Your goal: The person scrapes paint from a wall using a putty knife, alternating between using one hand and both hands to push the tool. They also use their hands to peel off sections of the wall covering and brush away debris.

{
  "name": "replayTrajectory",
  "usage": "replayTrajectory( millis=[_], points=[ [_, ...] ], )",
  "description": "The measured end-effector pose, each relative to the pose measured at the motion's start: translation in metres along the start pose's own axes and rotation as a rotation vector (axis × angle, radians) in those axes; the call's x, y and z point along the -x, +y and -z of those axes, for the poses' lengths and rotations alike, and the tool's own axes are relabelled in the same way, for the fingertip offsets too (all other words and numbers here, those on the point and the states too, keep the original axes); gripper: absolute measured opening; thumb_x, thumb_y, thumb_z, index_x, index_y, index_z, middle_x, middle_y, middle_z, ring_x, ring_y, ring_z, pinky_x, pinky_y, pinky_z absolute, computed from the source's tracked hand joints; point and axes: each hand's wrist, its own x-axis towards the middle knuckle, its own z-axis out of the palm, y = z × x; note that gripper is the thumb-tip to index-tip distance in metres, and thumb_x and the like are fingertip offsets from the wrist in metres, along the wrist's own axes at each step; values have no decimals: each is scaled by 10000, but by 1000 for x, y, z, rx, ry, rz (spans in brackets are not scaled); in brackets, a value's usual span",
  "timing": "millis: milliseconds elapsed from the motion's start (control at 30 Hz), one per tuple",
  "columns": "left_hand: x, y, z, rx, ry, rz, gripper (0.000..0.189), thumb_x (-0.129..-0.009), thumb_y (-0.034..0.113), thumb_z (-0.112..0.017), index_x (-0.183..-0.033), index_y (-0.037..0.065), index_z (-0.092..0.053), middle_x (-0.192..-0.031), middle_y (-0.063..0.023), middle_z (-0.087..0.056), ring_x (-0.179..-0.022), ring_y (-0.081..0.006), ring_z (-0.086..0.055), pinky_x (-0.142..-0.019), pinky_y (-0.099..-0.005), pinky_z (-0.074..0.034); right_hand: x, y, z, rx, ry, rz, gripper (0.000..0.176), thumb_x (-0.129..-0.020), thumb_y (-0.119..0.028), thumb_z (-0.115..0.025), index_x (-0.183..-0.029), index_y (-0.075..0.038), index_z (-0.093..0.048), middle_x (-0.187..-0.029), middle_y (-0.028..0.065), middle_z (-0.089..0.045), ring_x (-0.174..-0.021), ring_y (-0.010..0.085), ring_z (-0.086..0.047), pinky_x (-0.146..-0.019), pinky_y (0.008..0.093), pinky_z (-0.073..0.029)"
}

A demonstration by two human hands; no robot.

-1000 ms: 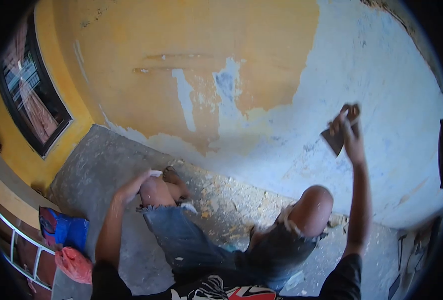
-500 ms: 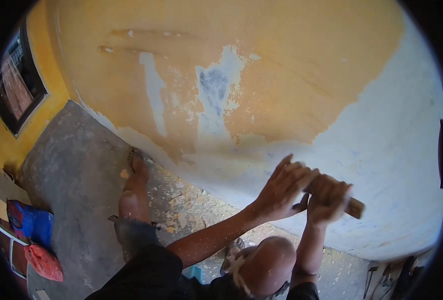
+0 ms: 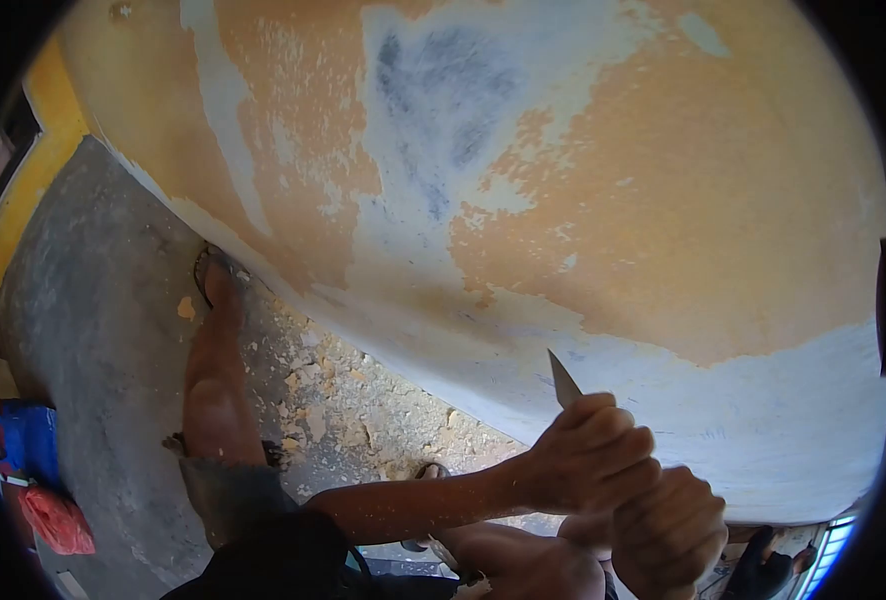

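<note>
My left hand (image 3: 595,452) is closed around the front of a scraper, close behind its blade. The scraper's pointed grey metal blade (image 3: 564,380) juts up and left from the fist, its tip over the pale strip low on the wall. Just below and to the right, my right hand (image 3: 669,530) is also closed in a fist, in line with the left and wrapped round the rear of the scraper; the handle is hidden inside both hands. In front is the wall (image 3: 683,230), with peeling orange-yellow paint and a bare whitish patch (image 3: 453,90) stained grey-blue.
Paint flakes (image 3: 343,400) litter the grey floor (image 3: 113,330) along the wall's foot. My bent legs flank the work, one foot (image 3: 218,275) against the wall. A blue bag (image 3: 28,440) and a red plastic bag (image 3: 58,520) lie at left. Dark items (image 3: 763,565) stand lower right.
My view has moved closer to the wall. The left hand, with fingers loosely spread before, is now closed round the scraper, and the blade shows. Both hands are lower in view.
</note>
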Motion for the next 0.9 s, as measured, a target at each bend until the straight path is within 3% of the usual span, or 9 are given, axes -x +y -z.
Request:
replayTrajectory(
  millis=[100,167,233,267,400,567,633,733,900],
  points=[
    [-6,-8,-5,89,32,-12,128,-717,153,-671,-704,136,-544,-776,18,-513,-767,-143,-516,-684,-295,-388,2,4,-12,50,81,103,546,-994,-321,-549,-520,-111,-377,-422,-40,-309,-316,111,-270,-315,277,-216],
    [-4,-13,-11,117,52,-32,138,-715,149,-674,-690,134,-539,-739,20,-501,-717,-140,-507,-653,-292,-371,11,-1,-6,184,65,34,541,-991,-297,-533,-512,-118,-357,-459,-22,-324,-387,98,-302,-380,252,-268],
    [4,-20,-18,55,28,42,158,-714,134,-674,-660,144,-526,-707,14,-484,-671,-134,-490,-615,-294,-340,12,5,12,92,-43,-125,322,-886,-70,-518,-584,-121,-416,-631,22,-581,-510,87,-530,-426,189,-418],
    [4,-21,-19,60,30,43,158,-714,134,-674,-660,144,-526,-707,14,-484,-671,-134,-490,-615,-294,-340,18,8,12,101,69,-143,406,-889,-93,-537,-518,-157,-386,-524,-19,-533,-390,82,-452,-376,195,-380],
    [-3,-13,-17,135,97,-42,197,-716,129,-680,-618,152,-510,-657,24,-462,-626,-109,-476,-559,-276,-299,48,21,21,234,108,-212,392,-878,-89,-541,-515,-142,-402,-516,-6,-531,-394,94,-463,-384,205,-388],
    [6,-27,-19,48,50,19,223,-680,132,-676,-573,136,-481,-620,35,-444,-589,-111,-472,-546,-268,-311,75,18,27,481,176,-285,371,-861,-84,-547,-511,-118,-429,-502,15,-529,-401,115,-481,-396,220,-400],
    [-1,-20,-18,172,153,-81,243,-666,138,-672,-559,131,-455,-617,32,-439,-578,-106,-452,-526,-270,-271,88,16,25,571,203,-333,363,-854,-82,-549,-509,-109,-439,-496,24,-528,-404,123,-489,-401,227,-404],
    [0,-29,-21,139,115,-114,248,-663,158,-675,-563,139,-449,-631,27,-440,-585,-116,-456,-516,-271,-275,96,2,25,732,231,-380,351,-843,-79,-553,-506,-94,-455,-488,37,-527,-408,136,-500,-409,236,-411],
    [32,-28,-43,310,155,43,221,-665,188,-686,-594,182,-477,-593,28,-414,-553,-120,-442,-503,-289,-263,104,-16,19,978,272,-447,332,-825,-73,-559,-502,-70,-482,-474,59,-525,-415,157,-518,-422,252,-423]
  ],
)
